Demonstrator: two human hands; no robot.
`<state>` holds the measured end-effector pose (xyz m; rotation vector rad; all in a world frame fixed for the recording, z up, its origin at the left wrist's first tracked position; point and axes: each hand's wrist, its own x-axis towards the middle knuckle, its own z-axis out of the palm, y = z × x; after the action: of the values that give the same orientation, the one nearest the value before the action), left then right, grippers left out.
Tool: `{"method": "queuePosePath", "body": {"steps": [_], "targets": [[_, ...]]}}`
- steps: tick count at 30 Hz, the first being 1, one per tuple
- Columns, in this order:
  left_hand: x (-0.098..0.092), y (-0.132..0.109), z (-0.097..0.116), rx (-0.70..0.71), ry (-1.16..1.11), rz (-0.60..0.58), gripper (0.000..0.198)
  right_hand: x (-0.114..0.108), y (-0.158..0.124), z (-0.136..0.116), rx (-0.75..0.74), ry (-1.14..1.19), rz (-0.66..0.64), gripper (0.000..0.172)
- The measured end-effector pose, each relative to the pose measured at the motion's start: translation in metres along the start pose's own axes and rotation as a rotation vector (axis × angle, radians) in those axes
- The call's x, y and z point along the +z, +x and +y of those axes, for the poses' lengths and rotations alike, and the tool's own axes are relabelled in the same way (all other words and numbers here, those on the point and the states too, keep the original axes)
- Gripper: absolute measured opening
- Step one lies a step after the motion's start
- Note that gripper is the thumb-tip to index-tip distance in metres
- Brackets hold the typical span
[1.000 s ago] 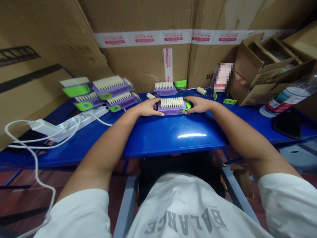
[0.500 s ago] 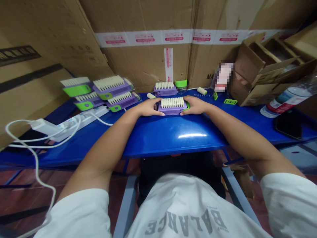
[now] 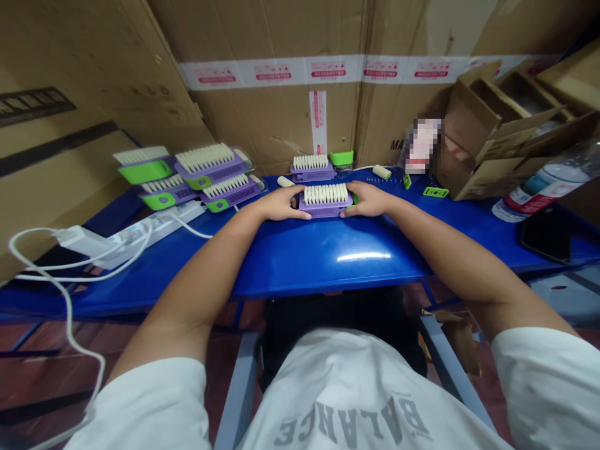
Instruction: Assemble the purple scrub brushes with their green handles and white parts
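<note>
At the right rear of the desk (image 3: 328,256) stand small open boxes (image 3: 497,134) with their flaps up. Their insides are dark, and what they hold cannot be made out. In front of them a clear bottle (image 3: 539,187) lies on its side; whether it holds anything cannot be told.

The brush (image 3: 326,200), purple with pale bristles facing up, lies flat on the desk at the middle, towards the back. The left hand (image 3: 281,205) has its fingers curled closed over the brush's left end. The right hand (image 3: 370,200) has its fingers closed over the right end, where a sliver of green shows. Both hands rest on the desk.

Just behind it sits a second brush (image 3: 312,167), with a green cap (image 3: 341,157) beside it against the cartons (image 3: 281,94) that wall in the back edge. A stack (image 3: 197,175) of purple and green brushes fills the left rear corner. In front of it a power strip (image 3: 145,226) and white cables (image 3: 60,269) run off the left front edge. A phone (image 3: 546,234) lies near the right front edge, and a green clip (image 3: 435,192) lies just before the boxes.

The broad strip of desk between the brush and the front edge is bare, crossed only by the two forearms.
</note>
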<state>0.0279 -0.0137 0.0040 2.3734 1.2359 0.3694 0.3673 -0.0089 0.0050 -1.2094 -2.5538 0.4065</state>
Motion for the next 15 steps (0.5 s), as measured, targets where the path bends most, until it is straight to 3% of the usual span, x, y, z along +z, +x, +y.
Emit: {"method": "queuePosePath", "body": {"steps": [6, 15], "targets": [[-0.0003, 0.0, 0.0009, -0.005, 0.003, 0.001, 0.111, 0.002, 0.0007, 0.0023, -0.064, -0.001, 0.03, 0.078], [-0.0015, -0.0001, 0.0019, -0.014, 0.032, -0.001, 0.109, 0.003, 0.0018, 0.0014, -0.014, -0.062, -0.01, 0.076]]}}
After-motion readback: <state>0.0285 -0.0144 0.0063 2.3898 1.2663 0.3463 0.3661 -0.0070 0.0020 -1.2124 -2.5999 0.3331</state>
